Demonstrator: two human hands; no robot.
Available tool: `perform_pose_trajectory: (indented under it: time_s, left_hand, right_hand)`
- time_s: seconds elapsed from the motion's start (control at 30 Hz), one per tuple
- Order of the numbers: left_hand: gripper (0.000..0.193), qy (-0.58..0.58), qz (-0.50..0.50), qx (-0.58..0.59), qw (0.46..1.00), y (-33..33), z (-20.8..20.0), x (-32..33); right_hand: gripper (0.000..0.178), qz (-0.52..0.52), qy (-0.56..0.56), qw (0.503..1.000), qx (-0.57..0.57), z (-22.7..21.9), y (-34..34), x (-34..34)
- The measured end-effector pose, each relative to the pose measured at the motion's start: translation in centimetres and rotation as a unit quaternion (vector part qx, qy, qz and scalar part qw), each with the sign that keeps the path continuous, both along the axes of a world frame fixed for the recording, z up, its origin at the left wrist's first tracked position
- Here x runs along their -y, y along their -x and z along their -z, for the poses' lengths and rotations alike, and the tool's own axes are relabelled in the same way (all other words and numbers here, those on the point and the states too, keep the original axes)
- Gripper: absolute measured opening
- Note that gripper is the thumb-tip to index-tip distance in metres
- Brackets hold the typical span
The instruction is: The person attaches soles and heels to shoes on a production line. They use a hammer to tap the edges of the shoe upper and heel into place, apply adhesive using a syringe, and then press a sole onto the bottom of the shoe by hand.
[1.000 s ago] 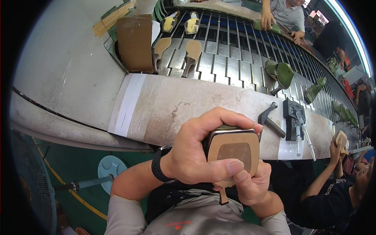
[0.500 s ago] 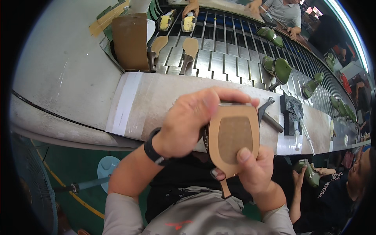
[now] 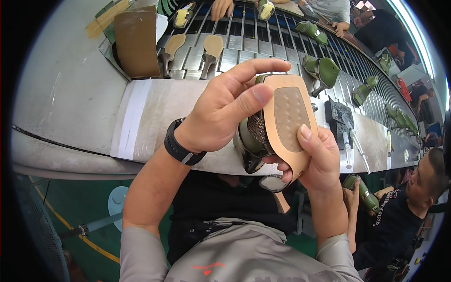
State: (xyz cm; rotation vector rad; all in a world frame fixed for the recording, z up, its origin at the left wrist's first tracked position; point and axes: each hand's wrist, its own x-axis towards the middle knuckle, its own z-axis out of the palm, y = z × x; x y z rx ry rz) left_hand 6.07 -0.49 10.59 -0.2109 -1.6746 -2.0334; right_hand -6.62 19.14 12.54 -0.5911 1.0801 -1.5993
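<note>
My right hand [image 3: 322,162] grips a high-heeled shoe sole, its thumb pressed on the tan face of the sole [image 3: 291,117], which carries a brown textured inset. Behind the sole is a green shoe [image 3: 251,143] with a braided strap and dark heel parts, lying against it. My left hand [image 3: 218,110] is at the toe end, thumb on the sole's edge and index finger stretched past the tip. Its other fingers are hidden behind the shoe. A narrow tan heel piece [image 3: 282,203] shows below my right hand.
Across the bench lies a slatted metal conveyor [image 3: 244,54] bearing tan soles [image 3: 213,45] and several green shoes [image 3: 324,70]. A black block [image 3: 338,115] with white-handled tools [image 3: 354,136] sits to the right. Cardboard [image 3: 136,44] stands far left. A co-worker at right holds a green shoe [image 3: 366,195].
The sole and shoe have been raised and turned, so the green upper and strap now show beside the sole. Across the conveyor, a person's hand has let go of a yellow-filled shoe.
</note>
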Motion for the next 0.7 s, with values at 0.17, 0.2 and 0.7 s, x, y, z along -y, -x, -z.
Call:
perform_pose_trajectory:
  time_s: [0.17, 0.2, 0.7]
  left_hand:
    - [0.072, 0.032, -0.004, 0.001, 0.999, -1.1, -0.7, -0.9]
    - [0.072, 0.034, -0.003, -0.001, 0.999, -1.3, -0.8, -1.0]
    - [0.029, -0.067, -0.154, 0.072, 0.983, -9.7, -1.8, -7.0]
  right_hand:
    - [0.046, 0.006, -0.002, 1.000, -0.004, -0.2, -0.2, 0.2]
    - [0.047, 0.005, -0.015, 0.999, -0.033, 0.0, -0.3, 0.0]
    - [0.027, -0.053, 0.101, 0.925, -0.362, 3.0, -6.7, -3.1]
